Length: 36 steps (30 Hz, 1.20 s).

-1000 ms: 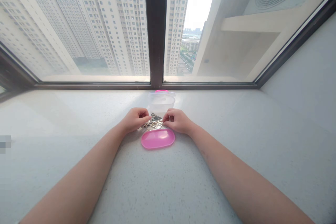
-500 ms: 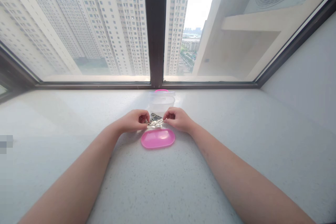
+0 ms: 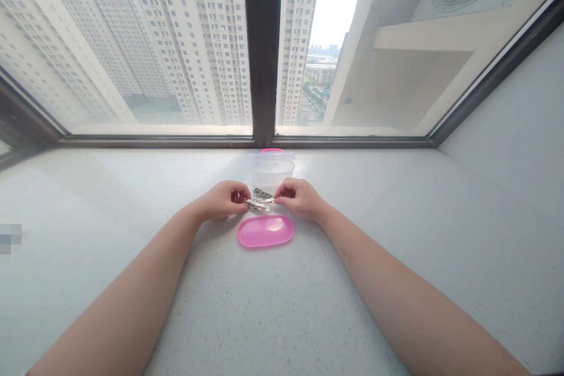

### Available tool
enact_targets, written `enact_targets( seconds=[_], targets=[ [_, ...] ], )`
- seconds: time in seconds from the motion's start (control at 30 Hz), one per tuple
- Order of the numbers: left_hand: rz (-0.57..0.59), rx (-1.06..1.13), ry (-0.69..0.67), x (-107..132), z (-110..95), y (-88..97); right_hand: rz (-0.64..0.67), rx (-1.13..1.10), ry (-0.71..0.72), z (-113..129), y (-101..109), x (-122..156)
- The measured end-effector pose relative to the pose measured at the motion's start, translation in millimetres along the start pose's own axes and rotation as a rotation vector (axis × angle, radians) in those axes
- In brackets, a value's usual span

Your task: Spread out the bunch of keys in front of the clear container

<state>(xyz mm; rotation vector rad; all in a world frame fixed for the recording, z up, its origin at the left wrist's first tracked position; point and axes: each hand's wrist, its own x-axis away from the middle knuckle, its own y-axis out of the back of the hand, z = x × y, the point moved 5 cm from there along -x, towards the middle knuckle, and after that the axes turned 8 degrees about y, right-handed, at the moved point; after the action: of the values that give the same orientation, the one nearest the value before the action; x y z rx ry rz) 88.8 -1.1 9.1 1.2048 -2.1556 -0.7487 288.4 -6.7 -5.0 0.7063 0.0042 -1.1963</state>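
Silver metal pieces [image 3: 259, 204] showed between the clear container [image 3: 272, 173] and the pink oval dish [image 3: 265, 232], left hand [image 3: 229, 198] and right hand [image 3: 299, 198] pinching opposite ends. I judged this two-handed sorting or straightening; the next move called for light, even fingertips.

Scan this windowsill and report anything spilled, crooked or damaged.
Nothing looks spilled or damaged. The shiny metal pieces between the left hand and right hand look jumbled, lying across one another. The pink oval tray sits slightly askew, its right end nearer the window.
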Motion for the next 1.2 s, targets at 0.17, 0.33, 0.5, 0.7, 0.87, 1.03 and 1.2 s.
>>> enact_targets(
  seconds=[0.17,0.33,0.5,0.7,0.87,1.03,1.2],
  targets=[
    [-0.026,0.032,0.028,-1.5,3.7,1.0,0.005,-0.041,0.008,-1.3,0.0,1.0],
    [-0.034,0.104,0.011,-4.4,6.7,2.2,-0.029,-0.043,0.026,-2.5,1.4,0.7],
    [-0.042,0.202,0.003,-6.1,10.0,3.3,-0.043,-0.060,0.033,-4.3,1.6,0.0],
    [-0.046,0.366,0.014,-7.4,13.8,3.6,-0.057,-0.078,0.064,-3.8,2.5,0.0],
    [-0.043,0.463,0.014,-7.7,15.6,4.9,-0.077,-0.072,0.100,-1.6,2.6,-0.3],
    [-0.036,0.575,0.002,-7.3,16.8,7.4,-0.036,-0.100,-0.004,-9.1,-0.5,0.7],
    [0.021,0.629,0.006,-6.2,15.8,7.1,-0.032,-0.126,0.004,-10.1,-1.1,0.8]
  ],
)
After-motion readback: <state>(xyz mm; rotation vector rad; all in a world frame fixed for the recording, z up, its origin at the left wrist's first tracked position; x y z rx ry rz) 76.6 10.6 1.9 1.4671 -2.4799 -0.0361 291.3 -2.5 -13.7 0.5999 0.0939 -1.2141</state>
